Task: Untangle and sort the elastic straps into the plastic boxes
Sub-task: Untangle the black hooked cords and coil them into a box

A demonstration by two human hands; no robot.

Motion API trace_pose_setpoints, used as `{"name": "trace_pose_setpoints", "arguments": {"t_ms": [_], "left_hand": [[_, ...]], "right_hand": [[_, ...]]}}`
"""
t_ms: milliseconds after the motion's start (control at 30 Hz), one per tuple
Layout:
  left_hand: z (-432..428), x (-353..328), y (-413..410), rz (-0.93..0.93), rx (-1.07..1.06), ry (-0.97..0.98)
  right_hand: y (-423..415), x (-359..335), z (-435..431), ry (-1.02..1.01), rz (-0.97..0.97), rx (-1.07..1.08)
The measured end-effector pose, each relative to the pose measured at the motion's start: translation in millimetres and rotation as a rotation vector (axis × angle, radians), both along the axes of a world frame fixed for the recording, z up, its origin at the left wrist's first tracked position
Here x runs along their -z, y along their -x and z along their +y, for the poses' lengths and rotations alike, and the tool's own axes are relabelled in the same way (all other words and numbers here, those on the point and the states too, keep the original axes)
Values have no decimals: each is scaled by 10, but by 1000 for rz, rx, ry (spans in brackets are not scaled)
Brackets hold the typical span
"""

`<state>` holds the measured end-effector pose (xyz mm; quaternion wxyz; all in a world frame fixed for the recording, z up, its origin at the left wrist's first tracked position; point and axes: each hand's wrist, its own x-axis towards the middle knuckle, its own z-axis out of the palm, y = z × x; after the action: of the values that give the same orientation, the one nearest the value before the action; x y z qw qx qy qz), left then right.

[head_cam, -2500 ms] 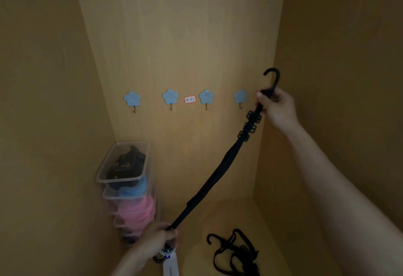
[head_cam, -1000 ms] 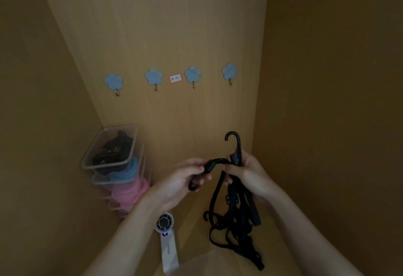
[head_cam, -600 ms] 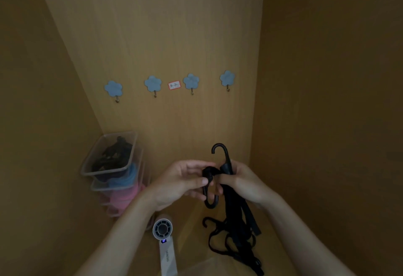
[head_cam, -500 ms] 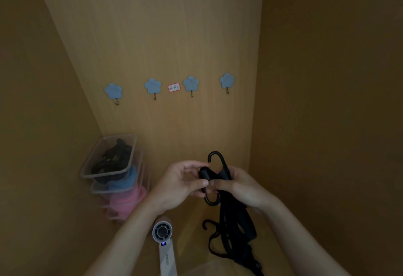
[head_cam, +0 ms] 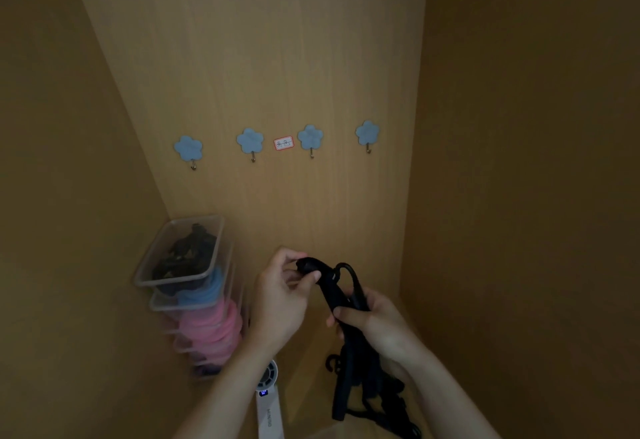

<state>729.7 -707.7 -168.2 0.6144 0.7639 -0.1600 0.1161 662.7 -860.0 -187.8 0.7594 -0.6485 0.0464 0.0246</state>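
Folding looks to be the step in hand: the black strap (head_cam: 329,291) is doubled into a short bundle between both hands, probably so that it will fit the small boxes. The left hand (head_cam: 280,300) pinches one thick end of it between thumb and curled fingers, held up and a little to the left, which keeps that end from slipping back into the loops. The right hand (head_cam: 381,326) is closed round the gathered lengths just below the strap's hook (head_cam: 353,274), and the slack hangs down from it toward the cupboard floor (head_cam: 304,352). Whether the dark tangle low on the right belongs to this strap cannot be told. At the far left stands a stack of clear plastic boxes; the top box (head_cam: 175,281) holds black straps, so it is the likely home for this one, with blue straps (head_cam: 204,293) and pink straps (head_cam: 211,329) in the boxes beneath. A small white handheld fan (head_cam: 268,378) lies near, between the forearms. The space is a dim wooden cupboard, and its back panel (head_cam: 277,57) carries a row of blue flower-shaped wall hooks (head_cam: 250,140) and a small red-edged label (head_cam: 283,143).
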Motion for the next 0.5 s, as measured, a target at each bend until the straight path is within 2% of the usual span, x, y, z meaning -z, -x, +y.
{"name": "trace_pose_setpoints", "arguments": {"t_ms": [100,267,333,400,500], "left_hand": [[9,-42,-6,180,79,355],[111,-107,-77,463,237,724],[146,-131,-87,543,347,707],[179,-121,-80,589,467,596],[242,-76,-82,632,642,430]], "right_hand": [[12,92,-24,-209,42,-2],[25,173,-182,-492,129,-100],[0,215,-220,-557,144,-172],[-30,229,-261,-601,172,-236],[-77,200,-334,-520,269,-319]]}}
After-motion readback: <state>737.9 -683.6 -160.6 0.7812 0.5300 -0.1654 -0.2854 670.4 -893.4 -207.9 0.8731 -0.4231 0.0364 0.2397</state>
